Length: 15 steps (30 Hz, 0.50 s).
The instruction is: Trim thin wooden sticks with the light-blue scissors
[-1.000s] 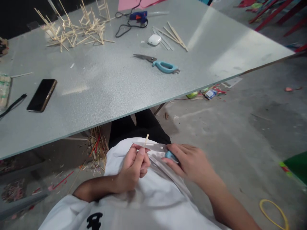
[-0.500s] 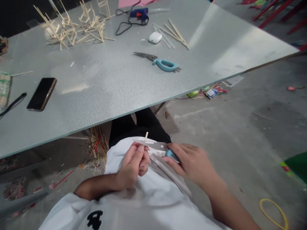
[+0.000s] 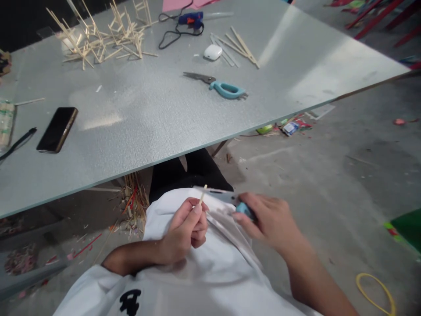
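Note:
Above my lap, my left hand (image 3: 187, 226) is closed, pinching a thin pale wooden stick (image 3: 202, 195) between thumb and fingers. A short length of it stands up out of the grip, tilted slightly right; its lower part is hidden in the hand. My right hand (image 3: 268, 217) is wrapped round the blue handle of a knife (image 3: 223, 196). The slightly blurred blade points left and crosses the stick near its top end. Whether the edge touches the wood I cannot tell.
On the grey table (image 3: 141, 127) lie blue-handled scissors (image 3: 228, 90), a phone (image 3: 57, 129), a white case (image 3: 213, 52), loose sticks (image 3: 241, 46), a glue gun (image 3: 190, 19) and joined stick structures (image 3: 98, 41). The table edge runs just beyond my lap. Scraps litter the floor.
The knife and my right hand have moved up and slightly right, the blade passing from near my left fingers to the stick's top end. My left hand has barely shifted.

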Motion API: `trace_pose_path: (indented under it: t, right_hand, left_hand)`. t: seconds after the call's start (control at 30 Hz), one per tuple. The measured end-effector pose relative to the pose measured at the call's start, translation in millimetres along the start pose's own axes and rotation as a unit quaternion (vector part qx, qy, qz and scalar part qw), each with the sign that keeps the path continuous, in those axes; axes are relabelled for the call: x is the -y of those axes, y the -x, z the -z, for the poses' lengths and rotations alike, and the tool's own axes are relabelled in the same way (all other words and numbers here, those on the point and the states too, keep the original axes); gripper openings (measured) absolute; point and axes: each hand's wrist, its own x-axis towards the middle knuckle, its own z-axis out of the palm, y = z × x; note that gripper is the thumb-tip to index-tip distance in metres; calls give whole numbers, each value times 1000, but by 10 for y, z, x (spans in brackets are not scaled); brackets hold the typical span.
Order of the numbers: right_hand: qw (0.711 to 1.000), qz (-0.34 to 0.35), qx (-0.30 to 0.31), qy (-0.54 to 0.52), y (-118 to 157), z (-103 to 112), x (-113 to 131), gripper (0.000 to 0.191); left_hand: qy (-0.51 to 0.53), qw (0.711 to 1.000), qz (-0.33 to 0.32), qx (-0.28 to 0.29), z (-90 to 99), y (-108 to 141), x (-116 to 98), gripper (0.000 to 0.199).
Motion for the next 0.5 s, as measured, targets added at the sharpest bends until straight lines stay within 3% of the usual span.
trace_pose_path:
  t: [0.07, 0.2, 0.27, 0.33, 0.4, 0.43, 0.5]
  right_hand:
    - [999, 37, 21, 2, 6, 17, 108, 30]
    - [998, 34, 41, 21, -21, -55, 123, 34]
    - [995, -27, 40, 83, -43, -113, 12, 39]
    - [976, -135, 18, 169, -53, -144, -135, 45]
    - [959, -212, -12, 187, -35, -129, -246, 46]
    - [964, -214, -20, 157, -17, -105, -267, 44]
    - [987, -144, -20, 63, 26, -43, -225, 37]
  left_hand:
    - [-5, 1000, 2, -21, -4, -23, -11, 47]
    - [-31, 999, 3, -31, 8, 7, 35, 48]
    - [-67, 997, -19, -15, 27, 56, 81, 44]
    - [-118, 992, -52, 15, 44, 106, 121, 42]
    - [-133, 989, -63, 22, 48, 126, 144, 40]
    - [-119, 991, -54, 13, 43, 117, 148, 39]
    - [-78, 997, -28, -9, 27, 68, 147, 39]
